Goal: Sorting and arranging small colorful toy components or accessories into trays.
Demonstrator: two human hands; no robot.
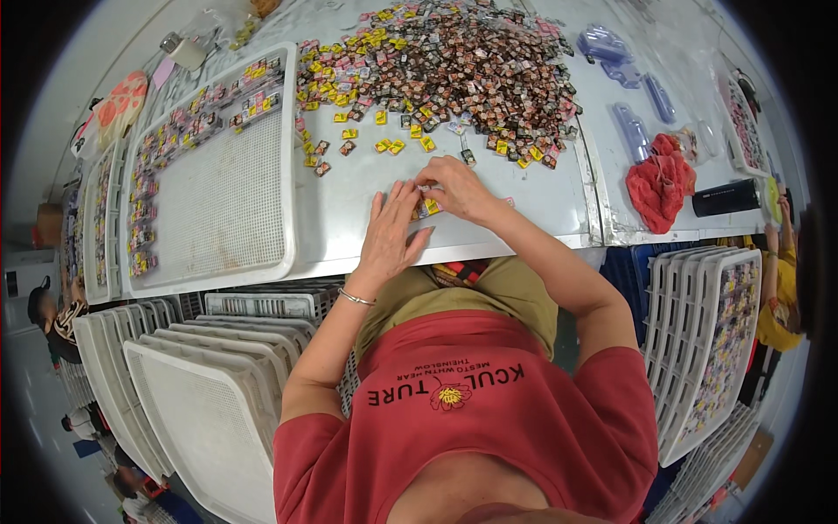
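Note:
My left hand point(391, 231) lies flat by the table's front edge, fingers stretched and thumb apart. Its fingertips touch the left end of a short row of small yellow and pink printed pieces point(429, 208). Over the same row, my right hand point(456, 187) has its fingers bent into a pinch; whatever is between them is hidden. Just beyond the hands a few loose yellow pieces point(397, 147) and a single dark piece point(468, 157) lie on the white tabletop point(367, 179). Behind these spreads a large heap of small black, red and yellow pieces point(471, 74).
To the left lies a white mesh tray point(236, 192) with rows of pieces along its far and left sides. On the right are a red cloth point(656, 188), a black cylinder point(726, 199) and clear plastic shells point(630, 131). Stacked trays point(201, 410) stand below the table; other people work nearby.

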